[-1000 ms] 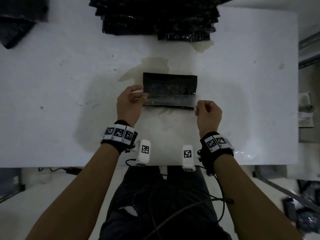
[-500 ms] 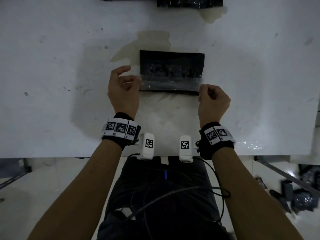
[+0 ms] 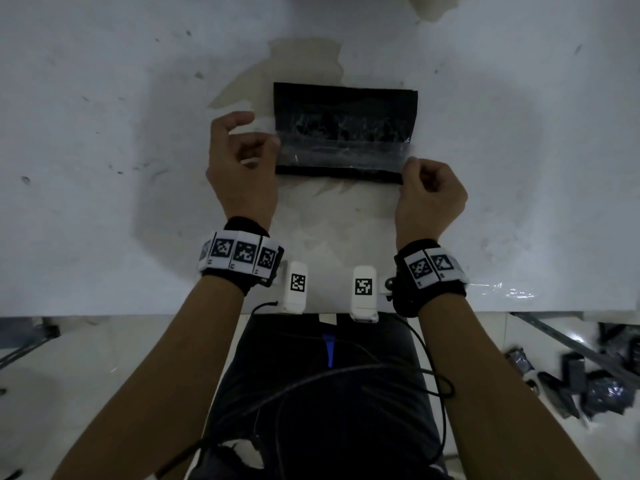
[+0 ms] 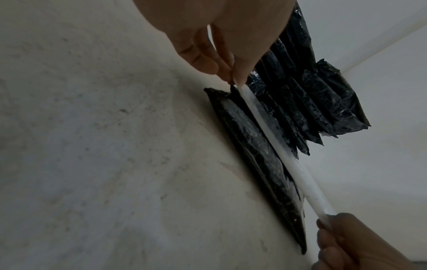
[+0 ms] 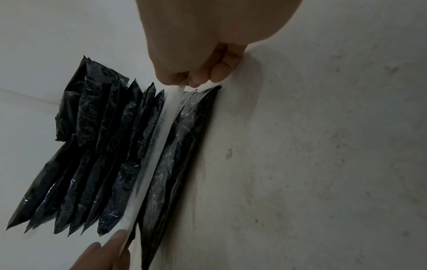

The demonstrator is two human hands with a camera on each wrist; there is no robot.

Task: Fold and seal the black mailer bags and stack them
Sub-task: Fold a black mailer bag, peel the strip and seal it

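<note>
A folded black mailer bag (image 3: 344, 129) lies flat on the white table (image 3: 104, 168), about the middle and just beyond both hands. Stretched across it from end to end is a pale, translucent strip (image 4: 298, 175), seemingly the liner of the bag's adhesive band or a length of tape; which it is cannot be told. The left hand (image 3: 242, 168) pinches the strip's left end between thumb and forefinger, the other fingers loosely curled, and in the left wrist view the strip runs taut from those fingertips (image 4: 238, 78) to the other hand. The right hand (image 3: 429, 197) is closed into a loose fist at the bag's near right corner, thumb and forefinger nipping the strip's right end. The strip stands slightly off the bag's surface rather than lying pressed down. At the far side of the table a pile of other black mailer bags (image 5: 92, 155) lies fanned out. The step in hand looks to be the sealing of this one bag, with folding already done. The next move probably calls for keeping the strip straight and tensioned, then settling or clearing it evenly so the flap can be pressed shut without wrinkles, before the bag goes to the stack.
</note>
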